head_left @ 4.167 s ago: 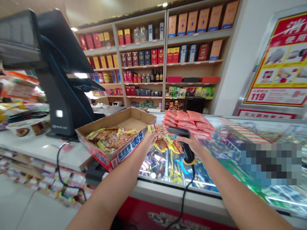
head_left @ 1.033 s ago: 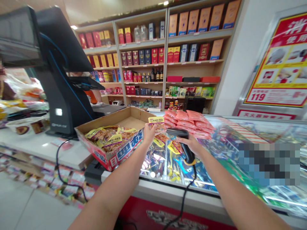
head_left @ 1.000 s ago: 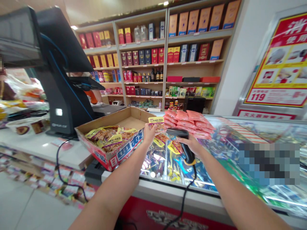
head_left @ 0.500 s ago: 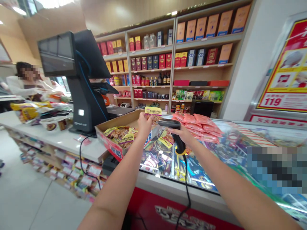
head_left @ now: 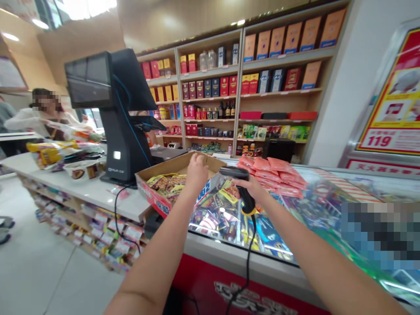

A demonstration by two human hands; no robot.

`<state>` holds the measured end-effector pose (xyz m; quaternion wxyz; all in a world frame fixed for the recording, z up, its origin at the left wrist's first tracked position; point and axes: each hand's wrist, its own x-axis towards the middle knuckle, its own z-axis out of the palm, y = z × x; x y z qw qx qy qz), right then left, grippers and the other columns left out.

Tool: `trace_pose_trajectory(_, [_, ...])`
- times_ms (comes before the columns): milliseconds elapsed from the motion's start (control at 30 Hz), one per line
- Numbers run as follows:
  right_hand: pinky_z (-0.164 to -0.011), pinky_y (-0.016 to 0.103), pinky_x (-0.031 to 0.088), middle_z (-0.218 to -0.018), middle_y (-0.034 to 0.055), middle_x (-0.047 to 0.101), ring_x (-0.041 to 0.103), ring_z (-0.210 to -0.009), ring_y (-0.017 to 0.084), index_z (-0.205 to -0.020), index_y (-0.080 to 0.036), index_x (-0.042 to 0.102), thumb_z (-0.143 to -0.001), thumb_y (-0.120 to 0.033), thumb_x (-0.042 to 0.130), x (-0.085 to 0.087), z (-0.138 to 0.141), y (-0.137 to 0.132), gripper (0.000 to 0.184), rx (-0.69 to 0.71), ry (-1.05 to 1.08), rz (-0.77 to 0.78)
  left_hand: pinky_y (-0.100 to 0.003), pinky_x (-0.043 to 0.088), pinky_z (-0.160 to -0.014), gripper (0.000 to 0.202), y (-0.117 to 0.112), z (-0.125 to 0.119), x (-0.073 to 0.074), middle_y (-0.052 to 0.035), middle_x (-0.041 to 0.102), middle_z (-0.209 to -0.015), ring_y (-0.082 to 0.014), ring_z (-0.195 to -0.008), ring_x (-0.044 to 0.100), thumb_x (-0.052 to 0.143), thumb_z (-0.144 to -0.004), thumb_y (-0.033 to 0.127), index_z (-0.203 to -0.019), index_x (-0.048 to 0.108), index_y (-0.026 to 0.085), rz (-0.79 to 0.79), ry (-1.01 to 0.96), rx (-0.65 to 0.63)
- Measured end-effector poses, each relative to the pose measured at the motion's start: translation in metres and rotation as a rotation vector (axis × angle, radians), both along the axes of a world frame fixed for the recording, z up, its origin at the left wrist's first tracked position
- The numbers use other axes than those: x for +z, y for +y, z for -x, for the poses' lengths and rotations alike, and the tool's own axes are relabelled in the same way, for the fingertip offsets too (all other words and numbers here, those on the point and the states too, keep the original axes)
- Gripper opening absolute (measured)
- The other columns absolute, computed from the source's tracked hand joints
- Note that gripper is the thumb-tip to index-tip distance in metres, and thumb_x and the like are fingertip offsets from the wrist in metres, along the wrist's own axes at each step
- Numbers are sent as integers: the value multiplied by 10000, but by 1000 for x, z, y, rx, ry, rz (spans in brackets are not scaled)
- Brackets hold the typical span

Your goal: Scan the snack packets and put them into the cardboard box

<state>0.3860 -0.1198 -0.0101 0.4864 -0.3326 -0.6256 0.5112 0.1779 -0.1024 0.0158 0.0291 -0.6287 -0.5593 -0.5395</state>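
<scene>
Brown cardboard box point(head_left: 171, 163), open-topped with red and blue print on its near wall, sits where the white counter point(head_left: 82, 189) meets the glass-topped freezer case point(head_left: 226, 256). Its left half holds a heap of yellow snack packets point(head_left: 166, 183); the right half is mostly covered by the left hand point(head_left: 197, 168). That hand is over the box's right end, back of the hand up, fingers bent downward into the box. The fingertips are hidden behind the hand, so I cannot tell whether they grip a packet or are slack. The right hand point(head_left: 252, 191) is clenched around the handle of a black barcode scanner point(head_left: 233, 172), whose head points left toward the box and the left hand, near it but not touching. The scanner is held above the glass, over a few loose yellow packets point(head_left: 229, 193) that lie on the case lid just right of the box. A black cable point(head_left: 248, 249) drops from the base of the handle down past the front edge of the case. A stack of pink packets point(head_left: 275, 173) lies on the glass behind the scanner, well clear of both hands. A black checkout terminal point(head_left: 123, 118) stands on the counter left of the box. Wall shelves point(head_left: 229, 94) of boxed goods and bottles fill the background. Another person point(head_left: 39, 120) stands at the far left, beyond the counter.
</scene>
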Motion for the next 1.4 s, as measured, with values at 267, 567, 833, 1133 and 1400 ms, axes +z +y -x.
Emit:
trace_pose_trajectory(267, [-353,267,425,-509,-3,623,540,-339,154,-802,-175,630,-631,-396,712,-18,-59,3,291,-217,21,46,-294,522,-784,378,64,-69,-74,-33,659,-691,-253,-790,691,849,-490,254,-670,518,231,346,17,-365])
trace_pose_trajectory(567, [-359,261,419,-556,10,637,552,-358,146,-724,-162,622,-593,-381,739,-46,-74,12,281,-246,32,141,-329,519,-723,606,82,-78,-109,61,517,-538,-194,-611,611,908,-197,195,-595,454,238,306,-81,-318])
trace_pose_trajectory(833, [-387,271,423,-448,0,585,547,-366,161,-705,-174,619,-636,-419,718,-43,-75,5,273,-186,-28,138,-263,482,-520,343,86,-60,-108,34,572,-471,-150,-482,564,857,-350,123,-539,576,173,559,-321,-439])
trace_pose_trajectory(1133, [-391,272,406,-431,5,584,524,-363,157,-690,-199,609,-647,-422,710,-42,-72,-2,249,-97,-21,140,-273,503,-655,144,68,-73,-89,1,667,-659,-166,-656,619,746,-591,140,-710,666,157,212,-275,-416])
trace_pose_trajectory(1400, [-418,282,405,-436,8,557,504,-376,151,-641,-215,604,-679,-436,689,-40,-71,-4,240,-67,-54,111,-229,403,-603,133,55,-79,-85,29,613,-616,-137,-623,565,751,-609,188,-670,635,165,233,-232,-366])
